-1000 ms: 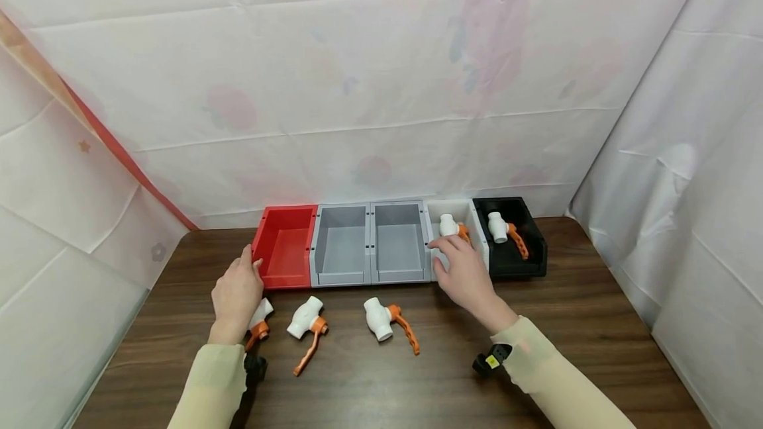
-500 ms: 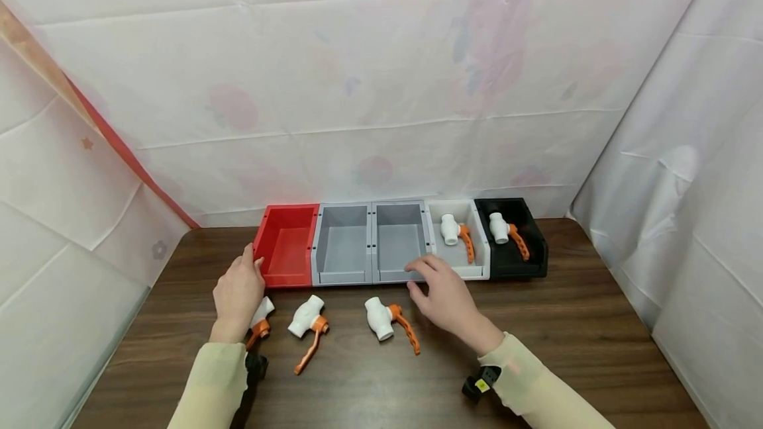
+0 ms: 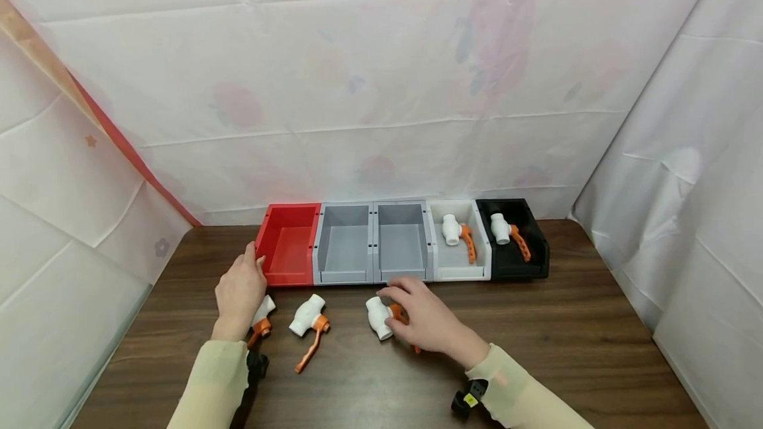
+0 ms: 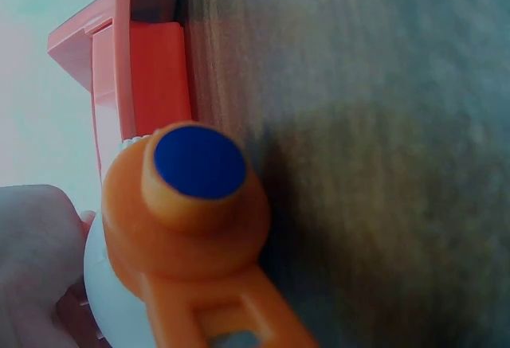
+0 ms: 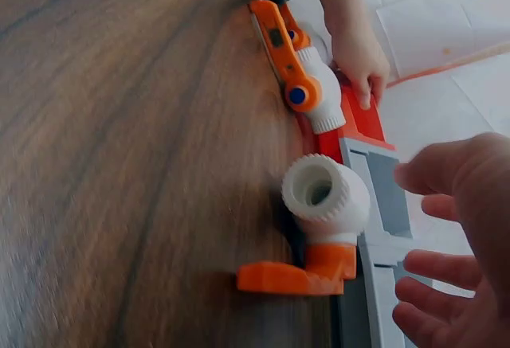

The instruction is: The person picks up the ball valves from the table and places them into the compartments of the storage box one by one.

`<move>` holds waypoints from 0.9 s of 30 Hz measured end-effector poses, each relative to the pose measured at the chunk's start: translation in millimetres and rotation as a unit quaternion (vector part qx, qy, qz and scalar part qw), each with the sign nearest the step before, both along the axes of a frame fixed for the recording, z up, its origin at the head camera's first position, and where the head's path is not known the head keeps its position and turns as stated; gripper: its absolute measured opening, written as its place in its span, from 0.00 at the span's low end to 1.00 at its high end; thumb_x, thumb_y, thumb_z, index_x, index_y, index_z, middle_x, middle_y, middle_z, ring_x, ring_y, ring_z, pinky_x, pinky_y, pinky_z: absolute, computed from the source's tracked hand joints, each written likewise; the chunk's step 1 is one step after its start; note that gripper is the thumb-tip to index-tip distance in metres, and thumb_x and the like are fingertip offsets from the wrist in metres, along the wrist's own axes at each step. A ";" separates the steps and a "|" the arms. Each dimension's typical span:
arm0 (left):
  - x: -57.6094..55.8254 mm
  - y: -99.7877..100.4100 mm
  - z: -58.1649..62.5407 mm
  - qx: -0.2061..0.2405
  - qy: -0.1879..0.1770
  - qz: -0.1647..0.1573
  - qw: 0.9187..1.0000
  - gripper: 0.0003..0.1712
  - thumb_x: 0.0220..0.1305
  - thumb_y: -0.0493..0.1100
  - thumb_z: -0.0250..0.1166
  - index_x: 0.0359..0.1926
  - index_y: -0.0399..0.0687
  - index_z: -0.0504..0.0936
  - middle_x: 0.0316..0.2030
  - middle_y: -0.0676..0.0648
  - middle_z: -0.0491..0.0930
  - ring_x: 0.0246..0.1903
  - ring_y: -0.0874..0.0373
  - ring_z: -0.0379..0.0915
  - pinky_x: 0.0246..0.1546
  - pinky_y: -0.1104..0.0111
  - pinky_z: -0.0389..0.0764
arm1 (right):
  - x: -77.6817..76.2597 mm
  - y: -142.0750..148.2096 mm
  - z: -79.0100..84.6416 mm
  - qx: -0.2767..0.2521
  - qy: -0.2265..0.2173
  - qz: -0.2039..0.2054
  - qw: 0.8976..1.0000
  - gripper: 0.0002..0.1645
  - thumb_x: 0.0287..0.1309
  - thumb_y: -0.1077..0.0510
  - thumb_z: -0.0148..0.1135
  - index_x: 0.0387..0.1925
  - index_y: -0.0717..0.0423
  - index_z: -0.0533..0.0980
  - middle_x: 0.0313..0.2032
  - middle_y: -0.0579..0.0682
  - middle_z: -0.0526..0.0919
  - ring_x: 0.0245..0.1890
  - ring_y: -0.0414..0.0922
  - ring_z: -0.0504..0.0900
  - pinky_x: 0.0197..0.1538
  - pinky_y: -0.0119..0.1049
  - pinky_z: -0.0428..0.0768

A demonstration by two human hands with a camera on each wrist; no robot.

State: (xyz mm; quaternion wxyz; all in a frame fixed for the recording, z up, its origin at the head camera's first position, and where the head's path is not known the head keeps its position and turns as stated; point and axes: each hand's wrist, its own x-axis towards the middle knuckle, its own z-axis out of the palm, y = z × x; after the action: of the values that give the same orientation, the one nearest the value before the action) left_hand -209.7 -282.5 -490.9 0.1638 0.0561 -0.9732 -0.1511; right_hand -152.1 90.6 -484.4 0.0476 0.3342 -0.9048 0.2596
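White plastic catches my eye: a valve (image 3: 378, 318) with an orange handle (image 5: 287, 279) lies midway between the worktop's (image 3: 566, 323) side edges, just in front of the grey bins. The person's right hand (image 3: 424, 315) hovers at it, fingers spread and apart from it in the wrist view. The left hand (image 3: 240, 290) touches the red bin (image 3: 286, 278) nearest the left edge; whether it pinches the wall, I can't tell.

I'd worry about the rounded body rolling if a fingertip nudges it, or the valve twisting if only its handle is caught. That long handle might also snag on a bin's front wall. Towards the left edge, the strapped wrist could knock the partly hidden left valve (image 3: 264, 313).

As for writing, the yellow label (image 3: 471, 400) on the right wrist is too small to read; the blue cap (image 4: 199, 161) shows no lettering.
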 end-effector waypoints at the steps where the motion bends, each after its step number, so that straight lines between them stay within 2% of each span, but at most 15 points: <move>1: 0.1 -0.3 -0.2 0.000 0.000 0.000 1.000 0.26 0.74 0.42 0.56 0.67 0.35 0.66 0.42 0.31 0.79 0.29 0.32 0.77 0.26 0.40 0.79 | 0.9 -1.7 -0.8 0.005 -0.006 0.007 1.000 0.28 0.59 0.49 0.69 0.61 0.45 0.76 0.62 0.51 0.72 0.63 0.50 0.69 0.60 0.46 0.74; 8: 0.3 -1.4 -1.0 0.000 0.001 0.002 1.000 0.26 0.73 0.42 0.55 0.68 0.36 0.66 0.42 0.32 0.79 0.29 0.32 0.78 0.27 0.39 0.79 | 3.3 -12.6 -4.8 0.017 -0.028 0.037 0.999 0.35 0.56 0.49 0.73 0.65 0.45 0.73 0.66 0.55 0.69 0.65 0.52 0.66 0.59 0.44 0.75; 14: -0.3 -0.1 -0.3 0.002 -0.004 0.003 1.000 0.26 0.74 0.43 0.55 0.67 0.36 0.66 0.43 0.31 0.79 0.30 0.32 0.78 0.28 0.40 0.79 | 5.3 -17.6 -5.2 0.037 -0.043 0.033 0.998 0.37 0.54 0.49 0.74 0.66 0.45 0.72 0.67 0.55 0.67 0.66 0.53 0.66 0.60 0.46 0.75; 20: -0.5 1.0 1.3 0.005 -0.019 0.006 1.000 0.26 0.74 0.43 0.55 0.67 0.35 0.66 0.45 0.31 0.79 0.32 0.31 0.78 0.30 0.39 0.79 | 7.5 -18.8 -4.2 0.064 -0.054 0.032 0.996 0.36 0.57 0.51 0.73 0.67 0.44 0.72 0.68 0.54 0.67 0.65 0.50 0.67 0.60 0.43 0.74; 27: -1.7 -2.0 -1.1 0.007 -0.022 0.009 1.000 0.26 0.74 0.44 0.55 0.66 0.36 0.66 0.47 0.30 0.79 0.33 0.32 0.78 0.30 0.39 0.80 | 7.6 -21.0 -4.9 0.073 -0.034 0.044 0.996 0.29 0.57 0.52 0.73 0.60 0.48 0.78 0.66 0.54 0.70 0.63 0.51 0.71 0.62 0.43 0.73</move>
State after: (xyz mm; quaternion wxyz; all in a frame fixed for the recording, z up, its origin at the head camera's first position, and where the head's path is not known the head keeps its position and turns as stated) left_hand -211.4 -284.5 -492.0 0.1430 0.0695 -0.9750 -0.1551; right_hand -144.5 69.6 -489.3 -0.0195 0.3675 -0.9068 0.2056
